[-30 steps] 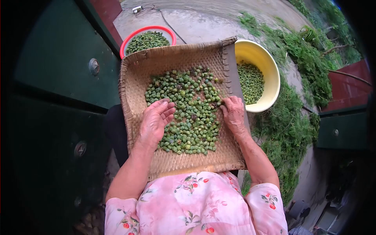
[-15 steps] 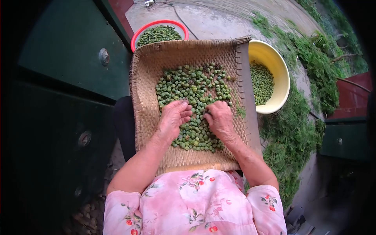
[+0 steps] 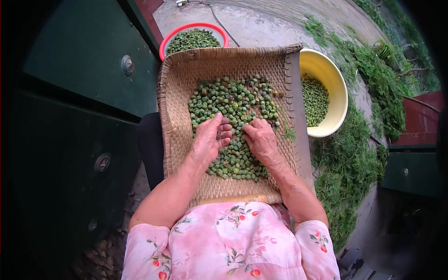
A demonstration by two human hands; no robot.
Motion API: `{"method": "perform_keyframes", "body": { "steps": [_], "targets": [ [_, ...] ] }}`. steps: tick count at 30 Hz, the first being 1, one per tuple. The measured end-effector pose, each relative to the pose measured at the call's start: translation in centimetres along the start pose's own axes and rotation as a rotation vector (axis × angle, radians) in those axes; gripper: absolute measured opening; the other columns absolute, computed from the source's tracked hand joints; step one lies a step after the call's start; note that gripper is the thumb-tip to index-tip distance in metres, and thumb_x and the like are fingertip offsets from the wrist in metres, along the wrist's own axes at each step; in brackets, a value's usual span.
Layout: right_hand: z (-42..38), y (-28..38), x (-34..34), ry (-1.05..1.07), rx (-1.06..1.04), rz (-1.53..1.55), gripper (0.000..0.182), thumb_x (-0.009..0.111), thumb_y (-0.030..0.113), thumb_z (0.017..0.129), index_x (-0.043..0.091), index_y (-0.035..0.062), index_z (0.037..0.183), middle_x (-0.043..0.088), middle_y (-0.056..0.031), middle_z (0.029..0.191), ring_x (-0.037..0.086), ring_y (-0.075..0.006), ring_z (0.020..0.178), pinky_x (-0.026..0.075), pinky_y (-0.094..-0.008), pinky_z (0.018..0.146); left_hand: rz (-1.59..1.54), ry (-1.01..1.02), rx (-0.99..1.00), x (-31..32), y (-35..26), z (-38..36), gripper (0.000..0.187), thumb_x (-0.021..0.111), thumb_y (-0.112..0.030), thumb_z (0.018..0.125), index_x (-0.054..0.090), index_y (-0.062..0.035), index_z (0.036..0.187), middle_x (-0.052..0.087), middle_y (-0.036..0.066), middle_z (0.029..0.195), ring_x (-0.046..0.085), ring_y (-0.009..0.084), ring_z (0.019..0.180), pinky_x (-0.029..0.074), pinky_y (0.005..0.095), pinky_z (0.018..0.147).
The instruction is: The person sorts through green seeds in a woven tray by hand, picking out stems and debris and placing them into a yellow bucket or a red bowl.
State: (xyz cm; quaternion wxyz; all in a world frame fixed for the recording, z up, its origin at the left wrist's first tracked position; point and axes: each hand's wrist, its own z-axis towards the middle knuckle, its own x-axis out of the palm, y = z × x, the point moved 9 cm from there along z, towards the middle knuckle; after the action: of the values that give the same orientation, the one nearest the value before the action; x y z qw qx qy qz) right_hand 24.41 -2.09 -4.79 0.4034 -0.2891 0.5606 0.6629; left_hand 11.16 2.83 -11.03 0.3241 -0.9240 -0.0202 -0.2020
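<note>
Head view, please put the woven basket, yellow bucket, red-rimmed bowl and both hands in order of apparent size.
Largest first:
1. Woven basket
2. Yellow bucket
3. Red-rimmed bowl, partly hidden
4. Left hand and right hand: too alike to rank

Soft, diffuse daylight falls evenly over the woven tray, with only faint shadows. The far ground looks pale and bright; the green door at left sinks toward black. The small green pieces are fairly crisp, while wide-angle distortion bends outer lines, vignetting blackens the corners, and the near right is murky and blurred.
</note>
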Motion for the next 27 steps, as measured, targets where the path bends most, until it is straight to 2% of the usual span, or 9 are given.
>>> {"method": "perform_keyframes", "body": {
  "steps": [2, 5, 9, 10, 14, 18, 21, 25, 27],
  "targets": [
    [0.0, 0.5, 0.3, 0.005, -0.053, -0.111, 0.017, 0.067, 0.006, 0.074, 0.061, 0.0062, 0.090, 0.054, -0.0101, 0.082, 0.053, -0.0292, 0.083, 0.044, -0.0387, 0.071, 0.034, -0.007, 0.010, -0.2, 0.0, 0.2, 0.032, 0.053, -0.036, 0.093, 0.060, -0.0052, 0.096, 0.063, 0.003, 0.078, 0.060, 0.0120, 0.065, 0.049, 0.0253, 0.055],
    [-0.5, -0.7, -1.4, -0.194, 0.078, 0.029, 0.015, 0.066, 0.005, 0.074, 0.061, 0.0061, 0.089, 0.055, -0.0098, 0.082, 0.053, -0.0305, 0.080, 0.045, -0.0394, 0.069, 0.067, 0.007, 0.008, 0.2, 0.1, 0.1, 0.033, 0.052, -0.037, 0.093, 0.059, -0.0048, 0.098, 0.062, 0.004, 0.079, 0.060, 0.0126, 0.067, 0.050, 0.0261, 0.056],
    [-0.4, -1.7, -0.2, -0.074, 0.375, 0.888, 0.022, 0.065, 0.002, 0.076, 0.062, 0.0010, 0.098, 0.059, -0.0117, 0.086, 0.059, -0.0255, 0.077, 0.047, -0.0328, 0.070, 0.042, 0.056, -0.054, 1.3, 0.5, -0.5, 0.037, 0.052, -0.039, 0.093, 0.057, -0.0039, 0.100, 0.062, 0.005, 0.081, 0.060, 0.0148, 0.068, 0.051, 0.0289, 0.058],
    [-0.4, -1.3, 0.3, -0.045, 0.417, 1.023, 0.023, 0.064, 0.001, 0.077, 0.063, 0.0014, 0.100, 0.060, -0.0119, 0.086, 0.061, -0.0223, 0.075, 0.047, -0.0277, 0.068, 0.032, 0.080, -0.066, 1.5, 0.8, -0.5, 0.039, 0.052, -0.041, 0.092, 0.057, -0.0033, 0.100, 0.061, 0.006, 0.082, 0.060, 0.0163, 0.068, 0.052, 0.0313, 0.060],
    [1.0, -1.2, -1.1, -0.214, 0.116, 0.323, 0.022, 0.063, 0.000, 0.073, 0.063, 0.0066, 0.094, 0.056, -0.0107, 0.079, 0.056, -0.0288, 0.076, 0.046, -0.0354, 0.069, 0.036, 0.024, -0.082, 0.5, 1.2, 0.1, 0.038, 0.052, -0.041, 0.092, 0.058, -0.0038, 0.099, 0.061, 0.005, 0.080, 0.060, 0.0149, 0.065, 0.051, 0.0277, 0.053],
    [1.6, 0.4, 0.5, -0.111, -0.093, -0.108, 0.012, 0.060, 0.004, 0.069, 0.055, 0.0074, 0.080, 0.050, -0.0090, 0.079, 0.052, -0.0282, 0.080, 0.043, -0.0387, 0.066, 0.008, -0.037, 0.006, -0.6, -0.2, 0.1, 0.035, 0.052, -0.039, 0.093, 0.060, -0.0043, 0.096, 0.062, 0.004, 0.078, 0.060, 0.0138, 0.064, 0.051, 0.0264, 0.053],
    [1.4, 0.1, 1.8, -0.022, -0.052, -0.207, 0.024, 0.066, 0.006, 0.071, 0.058, 0.0068, 0.094, 0.053, -0.0100, 0.084, 0.052, -0.0305, 0.086, 0.043, -0.0395, 0.073, 0.001, -0.078, -0.020, -1.0, -0.1, 0.4, 0.035, 0.052, -0.038, 0.093, 0.060, -0.0044, 0.096, 0.062, 0.004, 0.079, 0.060, 0.0136, 0.065, 0.051, 0.0269, 0.054],
    [1.2, 0.6, -0.3, -0.210, 0.000, -0.079, 0.016, 0.062, 0.002, 0.071, 0.058, 0.0052, 0.086, 0.053, -0.0113, 0.084, 0.053, -0.0288, 0.080, 0.044, -0.0382, 0.069, 0.014, -0.085, -0.014, -1.0, 0.2, 0.6, 0.036, 0.052, -0.038, 0.093, 0.060, -0.0037, 0.097, 0.062, 0.005, 0.081, 0.059, 0.0146, 0.068, 0.051, 0.0284, 0.057],
    [1.1, -0.3, -0.5, -0.210, 0.167, 0.220, 0.017, 0.063, 0.001, 0.073, 0.058, 0.0034, 0.089, 0.054, -0.0124, 0.085, 0.055, -0.0290, 0.078, 0.046, -0.0379, 0.068, 0.001, -0.072, -0.024, -0.8, 0.4, 0.7, 0.036, 0.052, -0.039, 0.093, 0.059, -0.0042, 0.097, 0.062, 0.005, 0.083, 0.059, 0.0153, 0.070, 0.051, 0.0293, 0.059]
  ]
}}
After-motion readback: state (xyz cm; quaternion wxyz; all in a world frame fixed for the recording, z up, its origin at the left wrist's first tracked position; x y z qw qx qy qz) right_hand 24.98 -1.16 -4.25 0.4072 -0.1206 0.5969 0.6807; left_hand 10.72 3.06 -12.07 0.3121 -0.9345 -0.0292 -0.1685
